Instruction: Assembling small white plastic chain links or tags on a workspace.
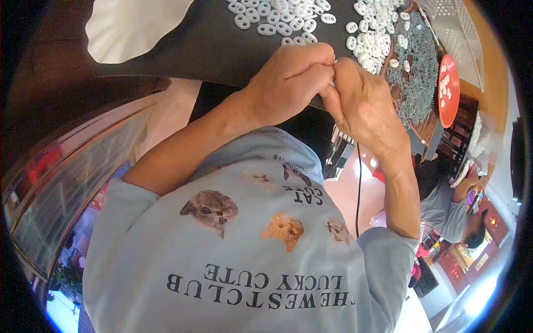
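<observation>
My left hand (290, 84) and my right hand (367, 102) meet at the table's near edge, fingers curled and pinched together. A tiny bit of something pale shows between the fingertips, but its shape is hidden. Just beyond the left hand lies a spread of white oval pieces with two holes each (269, 29). Another heap of small white pieces (367, 41) sits beyond the right hand. To the right of it is a tangled heap of small grey-green parts (417, 72), too fine to make out singly.
The dark tabletop (208, 53) carries a white wavy-rimmed dish (130, 28) at far left. A red plate (448, 102) with a few white bits stands at right, near a white perforated basket (452, 25). A black cable (360, 188) hangs below; another person (447, 213) sits further right.
</observation>
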A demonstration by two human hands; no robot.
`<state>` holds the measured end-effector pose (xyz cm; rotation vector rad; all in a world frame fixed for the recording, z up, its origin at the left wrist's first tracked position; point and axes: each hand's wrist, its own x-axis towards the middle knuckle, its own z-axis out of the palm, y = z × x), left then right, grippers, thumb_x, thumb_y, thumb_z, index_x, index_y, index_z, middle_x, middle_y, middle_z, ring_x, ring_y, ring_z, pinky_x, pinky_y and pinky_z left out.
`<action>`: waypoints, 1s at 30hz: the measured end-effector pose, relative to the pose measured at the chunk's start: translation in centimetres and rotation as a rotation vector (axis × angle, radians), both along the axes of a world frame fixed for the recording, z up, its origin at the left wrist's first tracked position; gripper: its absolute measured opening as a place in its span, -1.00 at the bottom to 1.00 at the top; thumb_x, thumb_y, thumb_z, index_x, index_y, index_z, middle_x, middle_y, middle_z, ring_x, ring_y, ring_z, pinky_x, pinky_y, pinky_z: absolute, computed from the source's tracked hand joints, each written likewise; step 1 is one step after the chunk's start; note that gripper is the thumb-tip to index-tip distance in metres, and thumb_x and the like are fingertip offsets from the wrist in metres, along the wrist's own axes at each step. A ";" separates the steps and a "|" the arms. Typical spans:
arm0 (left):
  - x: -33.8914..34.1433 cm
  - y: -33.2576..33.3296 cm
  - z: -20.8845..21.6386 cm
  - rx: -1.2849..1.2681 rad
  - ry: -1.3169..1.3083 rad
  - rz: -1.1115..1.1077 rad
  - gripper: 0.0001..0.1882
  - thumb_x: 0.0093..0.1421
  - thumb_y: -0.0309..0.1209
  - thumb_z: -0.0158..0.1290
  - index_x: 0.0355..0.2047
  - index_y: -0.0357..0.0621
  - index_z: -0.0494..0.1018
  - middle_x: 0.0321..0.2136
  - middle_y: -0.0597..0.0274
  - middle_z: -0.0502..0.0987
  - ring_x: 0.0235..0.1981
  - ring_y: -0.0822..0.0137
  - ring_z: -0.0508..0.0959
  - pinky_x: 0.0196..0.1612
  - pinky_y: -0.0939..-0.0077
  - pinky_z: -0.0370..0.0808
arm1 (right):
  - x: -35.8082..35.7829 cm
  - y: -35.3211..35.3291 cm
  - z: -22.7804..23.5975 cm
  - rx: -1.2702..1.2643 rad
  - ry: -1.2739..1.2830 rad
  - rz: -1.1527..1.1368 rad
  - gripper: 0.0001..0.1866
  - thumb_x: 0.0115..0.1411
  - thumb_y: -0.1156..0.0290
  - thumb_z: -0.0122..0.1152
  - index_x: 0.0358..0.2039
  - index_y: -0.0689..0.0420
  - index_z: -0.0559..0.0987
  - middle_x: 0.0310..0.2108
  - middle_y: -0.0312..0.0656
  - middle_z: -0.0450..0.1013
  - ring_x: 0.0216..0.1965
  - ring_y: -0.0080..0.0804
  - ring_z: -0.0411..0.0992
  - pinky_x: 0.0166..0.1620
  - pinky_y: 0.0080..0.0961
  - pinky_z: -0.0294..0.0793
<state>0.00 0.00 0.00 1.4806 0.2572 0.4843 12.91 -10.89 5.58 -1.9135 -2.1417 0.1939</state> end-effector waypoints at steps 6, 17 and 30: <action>0.2 -0.1 -0.2 0.049 -0.008 -0.002 -0.81 0.13 -0.41 -0.12 -0.54 -0.29 0.30 -0.69 -0.01 0.35 -0.63 0.13 0.41 -0.51 0.35 0.33 | 0.1 -0.2 -0.8 0.045 0.025 0.006 -0.77 0.17 0.41 0.15 -0.41 0.26 0.31 -0.57 -0.03 0.28 -0.53 -0.02 0.38 -0.48 -0.21 0.37; 0.0 -0.1 -0.2 0.077 0.056 -0.069 -0.80 0.18 -0.45 -0.23 -0.48 -0.31 0.34 -0.58 0.28 0.39 -0.48 0.53 0.37 -0.39 0.60 0.32 | 0.7 -0.3 -1.5 0.095 -0.034 0.068 -0.79 0.14 0.45 0.16 -0.44 0.26 0.31 -0.60 -0.08 0.23 -0.57 -0.09 0.37 -0.52 -0.25 0.36; -0.4 -0.8 0.1 -0.070 0.015 0.036 -0.80 0.19 -0.40 -0.07 -0.51 -0.28 0.36 -0.71 0.26 0.34 -0.63 0.52 0.33 -0.54 0.53 0.28 | 0.7 -1.2 1.2 -0.173 0.748 -0.313 -0.66 0.37 0.20 -0.11 -0.33 0.26 0.39 -0.57 -0.06 0.29 -0.55 -0.25 0.25 -0.42 -0.38 0.30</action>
